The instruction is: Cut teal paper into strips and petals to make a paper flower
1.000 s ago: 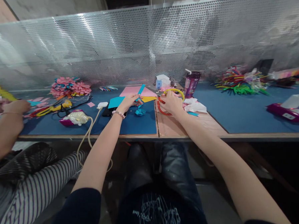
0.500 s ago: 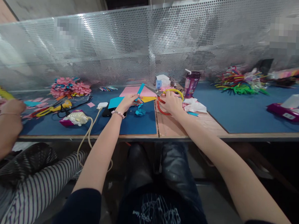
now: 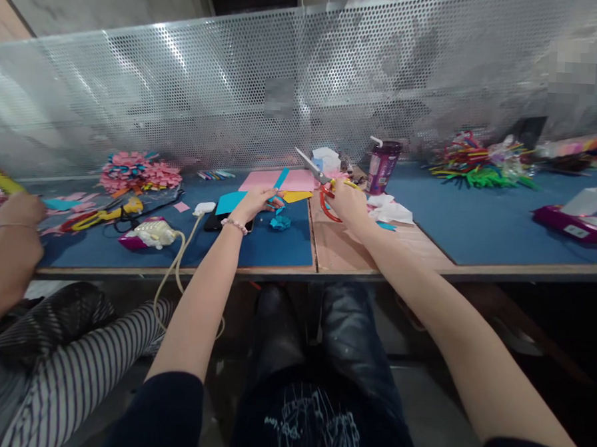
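Observation:
My right hand [image 3: 348, 201] is closed around the red and yellow handles of a pair of scissors [image 3: 321, 177], whose blades point away to the upper left. Between the fingers of my left hand [image 3: 258, 205] is a narrow blue paper strip [image 3: 281, 178], its far end sticking up over a pink sheet [image 3: 251, 179]. A blue sheet [image 3: 229, 204] lies by my left wrist, over a black phone [image 3: 213, 224]. Beneath my left fingers rests a crumpled blue paper piece [image 3: 280, 223], and a yellow paper piece [image 3: 296, 197] lies between my hands.
A purple cup with a straw [image 3: 383, 166] stands beyond my right hand, near white tissue [image 3: 392, 210]. To the left are a purple-and-cream device with a cable [image 3: 148, 234] and a pink paper bundle [image 3: 138, 173]. A co-worker's hand [image 3: 21, 210] works at far left. A perforated metal screen [image 3: 210, 92] backs the table.
The scissors have swung up and back from the blue strip, with my right hand moving slightly right. My left hand stays almost in place with the strip.

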`<state>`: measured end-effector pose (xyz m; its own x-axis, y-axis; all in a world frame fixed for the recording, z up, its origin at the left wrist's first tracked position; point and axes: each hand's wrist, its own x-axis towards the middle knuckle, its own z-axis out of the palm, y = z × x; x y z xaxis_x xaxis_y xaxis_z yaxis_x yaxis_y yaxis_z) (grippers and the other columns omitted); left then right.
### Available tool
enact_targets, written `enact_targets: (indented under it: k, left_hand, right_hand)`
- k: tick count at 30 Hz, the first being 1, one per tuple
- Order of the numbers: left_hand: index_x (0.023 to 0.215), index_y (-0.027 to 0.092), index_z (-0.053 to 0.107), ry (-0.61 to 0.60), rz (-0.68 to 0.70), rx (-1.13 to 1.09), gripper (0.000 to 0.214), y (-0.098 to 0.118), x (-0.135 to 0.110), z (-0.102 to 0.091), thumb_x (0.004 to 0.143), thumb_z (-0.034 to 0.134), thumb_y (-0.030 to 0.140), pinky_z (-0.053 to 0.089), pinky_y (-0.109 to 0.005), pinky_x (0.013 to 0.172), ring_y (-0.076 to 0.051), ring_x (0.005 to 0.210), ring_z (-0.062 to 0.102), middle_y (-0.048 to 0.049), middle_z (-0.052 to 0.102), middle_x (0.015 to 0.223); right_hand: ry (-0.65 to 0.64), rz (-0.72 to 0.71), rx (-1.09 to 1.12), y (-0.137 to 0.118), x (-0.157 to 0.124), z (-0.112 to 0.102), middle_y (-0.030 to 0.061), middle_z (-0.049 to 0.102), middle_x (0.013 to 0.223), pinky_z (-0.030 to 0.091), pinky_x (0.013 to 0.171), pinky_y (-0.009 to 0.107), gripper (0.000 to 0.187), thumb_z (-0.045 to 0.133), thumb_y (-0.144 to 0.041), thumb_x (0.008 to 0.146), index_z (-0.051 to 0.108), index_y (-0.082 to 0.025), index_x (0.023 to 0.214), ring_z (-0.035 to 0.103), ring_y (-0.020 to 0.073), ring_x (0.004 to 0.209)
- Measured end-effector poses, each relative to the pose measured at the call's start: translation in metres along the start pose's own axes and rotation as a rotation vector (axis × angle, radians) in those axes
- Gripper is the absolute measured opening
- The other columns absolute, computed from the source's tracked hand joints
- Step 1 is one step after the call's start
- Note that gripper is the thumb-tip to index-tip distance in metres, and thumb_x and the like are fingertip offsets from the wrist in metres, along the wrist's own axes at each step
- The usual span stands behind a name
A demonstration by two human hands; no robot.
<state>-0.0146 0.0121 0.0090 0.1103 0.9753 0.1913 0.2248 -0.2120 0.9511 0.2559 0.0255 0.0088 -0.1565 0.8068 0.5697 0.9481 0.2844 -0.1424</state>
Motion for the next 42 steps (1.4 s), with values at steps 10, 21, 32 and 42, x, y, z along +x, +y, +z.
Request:
enact_targets:
  k: [10,21,32,42]
  left_hand:
    - [0.109,0.013,0.066,0.018,0.058,0.025,0.037,0.003,-0.001,0.004,0.091,0.055,0.044,0.052,-0.024,0.064,-0.015,0.074,0.068,-0.0130,0.073,0.094]
    - [0.108,0.012,0.068,-0.027,0.075,0.087,0.041,0.005,-0.003,0.012,0.083,0.064,0.045,0.049,-0.023,0.059,-0.015,0.073,0.067,-0.0120,0.073,0.088]
    - [0.097,0.014,0.071,-0.049,0.146,0.138,0.044,0.009,-0.007,0.020,0.080,0.063,0.054,0.036,-0.021,0.048,-0.011,0.062,0.060,-0.0122,0.074,0.093]
    - [0.099,0.014,0.069,-0.088,0.093,0.179,0.044,0.013,-0.010,0.023,0.082,0.061,0.053,0.036,-0.022,0.049,-0.012,0.062,0.060,-0.0123,0.075,0.094]
  right_hand:
    - [-0.217,0.084,0.102,0.011,0.004,0.026,0.0216,0.069,0.100,0.050,0.080,0.038,0.042,0.056,-0.046,0.084,0.065,-0.011,0.104,0.066,0.0330,0.093]
    - [-0.232,-0.064,0.097,0.004,-0.001,0.033,0.0176,0.070,0.098,0.047,0.089,0.039,0.035,0.056,-0.040,0.082,0.073,-0.012,0.095,0.062,0.0321,0.102]
    - [-0.078,0.030,0.457,-0.007,0.015,-0.001,0.0143,0.071,0.089,0.047,0.080,0.033,0.042,0.042,-0.038,0.094,0.072,-0.010,0.086,0.064,0.0246,0.089]
    - [-0.490,0.094,1.421,-0.066,0.047,0.016,-0.0005,0.058,0.063,0.040,0.052,0.019,0.030,0.077,-0.034,0.075,0.056,-0.014,0.066,0.050,0.0062,0.055]
